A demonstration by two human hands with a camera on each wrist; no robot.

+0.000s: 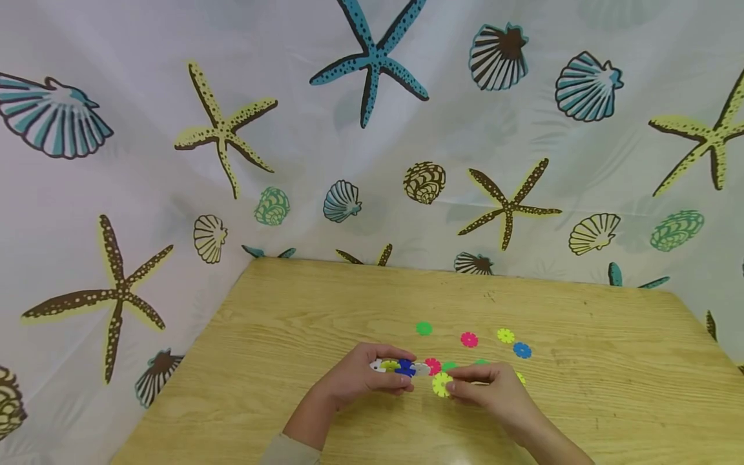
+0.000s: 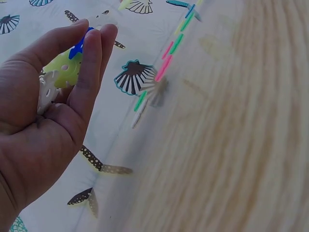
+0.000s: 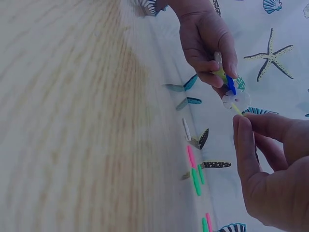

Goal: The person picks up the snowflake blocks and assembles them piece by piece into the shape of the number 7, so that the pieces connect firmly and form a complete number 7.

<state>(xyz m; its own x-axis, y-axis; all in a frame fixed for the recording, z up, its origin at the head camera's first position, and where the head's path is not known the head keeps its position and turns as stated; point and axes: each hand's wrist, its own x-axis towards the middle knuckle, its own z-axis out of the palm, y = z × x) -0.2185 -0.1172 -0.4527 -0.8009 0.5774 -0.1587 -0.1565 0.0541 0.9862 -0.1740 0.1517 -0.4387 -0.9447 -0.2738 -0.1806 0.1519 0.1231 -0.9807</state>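
Observation:
My left hand [image 1: 363,376] grips a short chain of notched plastic discs between thumb and fingers. A white disc [image 1: 378,365], a yellow disc and a dark blue disc [image 1: 405,368] are linked in it, and a second white disc [image 3: 241,100] is at the free end. Facing it, my right hand [image 1: 494,387] pinches a separate yellow disc [image 1: 442,384] by its edge. In the right wrist view this yellow disc appears edge-on, up against the white end disc; whether their slots are engaged I cannot tell. The left fingers partly cover the chain.
Loose discs lie flat on the wooden table [image 1: 314,303] beyond and around the right hand, among them a green disc [image 1: 424,329], a pink disc [image 1: 469,340], a yellow disc [image 1: 506,336] and a blue disc [image 1: 522,350]. A shell-and-starfish curtain [image 1: 302,148] borders the table.

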